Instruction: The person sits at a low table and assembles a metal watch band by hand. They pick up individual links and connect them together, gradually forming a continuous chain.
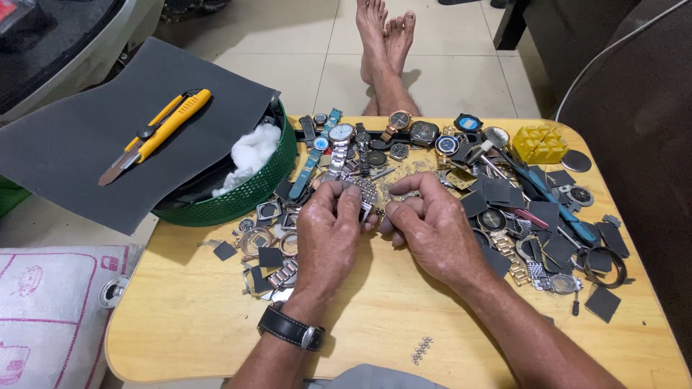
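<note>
My left hand (329,234) and my right hand (431,227) meet over the middle of a small wooden table (194,317). Both pinch a silver metal watch bracelet (366,196) between their fingertips. My left wrist wears a black-strapped watch (290,328). Behind the hands lies a heap of wristwatches (375,140), cases and straps. Dark grey sandpaper squares (497,191) are scattered to the right, among more watch parts.
A green basket (249,191) with white cotton stands at the left rear, under a grey sheet (79,140) bearing a yellow utility knife (155,133). A yellow plastic block (539,142) sits far right. Loose bracelet links (422,349) lie near the front edge. Bare feet (386,36) rest beyond the table.
</note>
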